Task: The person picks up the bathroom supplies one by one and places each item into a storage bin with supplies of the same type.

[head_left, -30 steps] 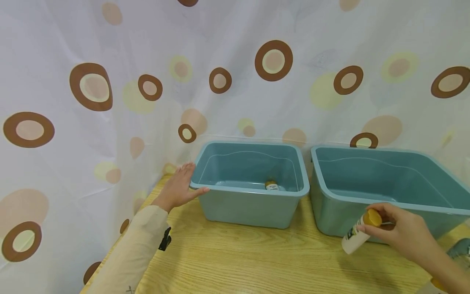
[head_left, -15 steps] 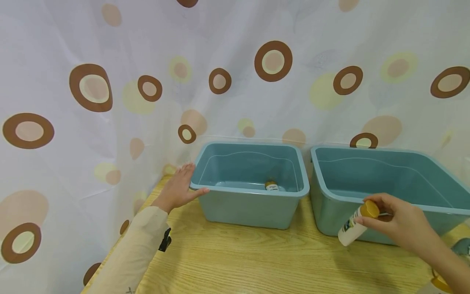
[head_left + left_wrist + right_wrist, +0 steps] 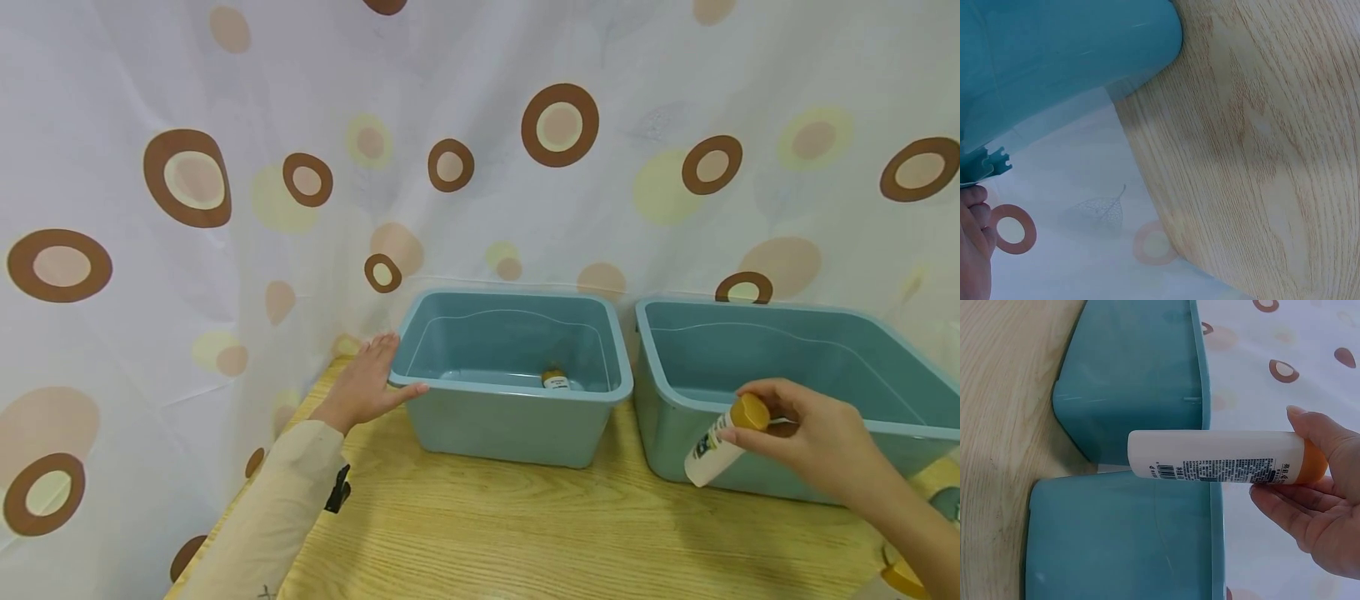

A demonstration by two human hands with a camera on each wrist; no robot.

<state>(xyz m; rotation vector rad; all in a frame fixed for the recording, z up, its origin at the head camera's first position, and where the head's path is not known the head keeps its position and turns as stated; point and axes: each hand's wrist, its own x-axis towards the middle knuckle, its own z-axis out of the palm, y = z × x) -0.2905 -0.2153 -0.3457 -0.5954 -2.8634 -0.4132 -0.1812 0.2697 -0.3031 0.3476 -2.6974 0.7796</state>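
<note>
A white bottle with an orange-yellow cap [image 3: 712,450] tilts in my right hand [image 3: 828,442], which grips it round the cap, in front of the right tub [image 3: 757,410]. Printed text and a barcode show on the bottle [image 3: 1210,456] in the right wrist view. My left hand [image 3: 367,385] rests on the left rim of the smaller blue-green tub [image 3: 510,429], thumb along its front edge. Inside that tub lies a second yellow-capped bottle [image 3: 555,380], its lower part hidden by the front wall. Only a few fingers of the left hand [image 3: 975,237] appear in the left wrist view.
Both tubs stand on a wooden table [image 3: 525,533] against a white curtain [image 3: 480,225] with brown and yellow circles. Beneath my right forearm, another yellow-capped item [image 3: 902,579] shows partly at the lower right edge.
My right hand has risen and shifted slightly left with the bottle, nearer the right tub's front rim. My left hand and both tubs have stayed in place.
</note>
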